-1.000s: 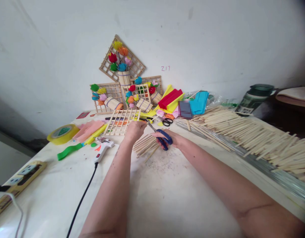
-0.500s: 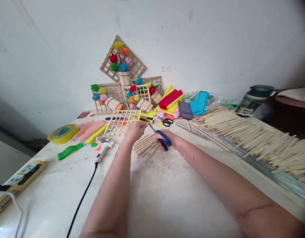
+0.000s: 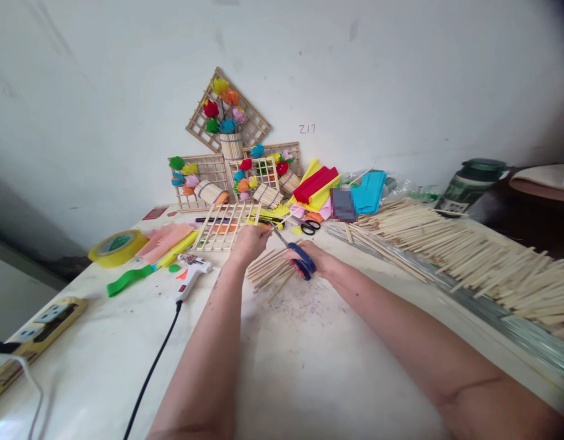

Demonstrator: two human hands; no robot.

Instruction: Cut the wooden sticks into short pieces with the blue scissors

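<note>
Right grip (image 3: 317, 256) clamping blue-handled scissors (image 3: 302, 252); left grip (image 3: 249, 243) sitting fingers-together near their tips, contents unclear; sticks (image 3: 269, 269) lying on counter (image 3: 300, 366).

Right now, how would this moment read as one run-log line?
Right hand: holding blue-handled scissors; left hand: closed near their tips, contents unclear; nearby: wooden sticks, white glue gun

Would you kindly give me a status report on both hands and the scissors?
Right hand holding blue-handled scissors; left hand closed near their tips; sticks lying below.
</note>
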